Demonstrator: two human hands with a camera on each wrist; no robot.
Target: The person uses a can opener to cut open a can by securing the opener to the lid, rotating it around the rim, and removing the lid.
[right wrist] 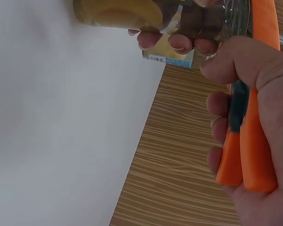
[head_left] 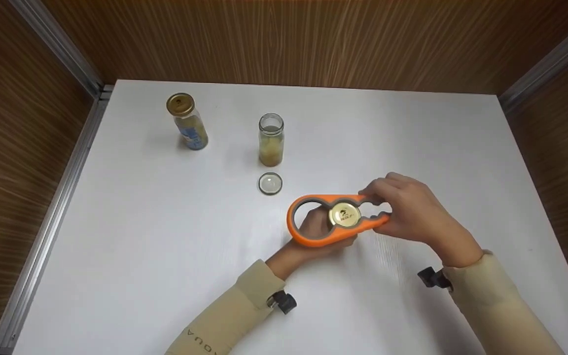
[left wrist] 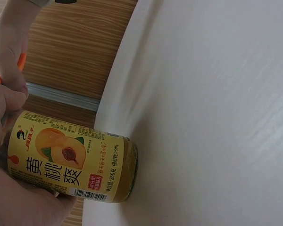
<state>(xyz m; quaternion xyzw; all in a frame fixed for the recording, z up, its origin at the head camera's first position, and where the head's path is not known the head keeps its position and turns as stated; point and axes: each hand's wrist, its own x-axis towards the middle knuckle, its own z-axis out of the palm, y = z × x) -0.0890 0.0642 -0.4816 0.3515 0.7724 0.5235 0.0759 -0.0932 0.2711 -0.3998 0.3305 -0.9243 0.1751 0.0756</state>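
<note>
Right of centre in the head view, the left hand [head_left: 316, 224] grips a cylindrical glass yellow-peach jar [left wrist: 73, 157], while the right hand [head_left: 407, 207] clasps the handles of an orange jar opener [head_left: 321, 241], its scalloped grey lining around the round gold lid [head_left: 344, 214]. An uncapped glass jar [head_left: 271, 145] stands upper centre, a gold-capped one [head_left: 191, 128] upper left.

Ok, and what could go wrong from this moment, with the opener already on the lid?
Two risks, I would say. The peach jar could turn together with its gold lid if the right grip twists the orange jar opener, since only the left grip is seen holding it. Also, the uncapped glass jar might spill if something bumps it: it stands open with contents inside, and the loose lid lies beside it.
</note>
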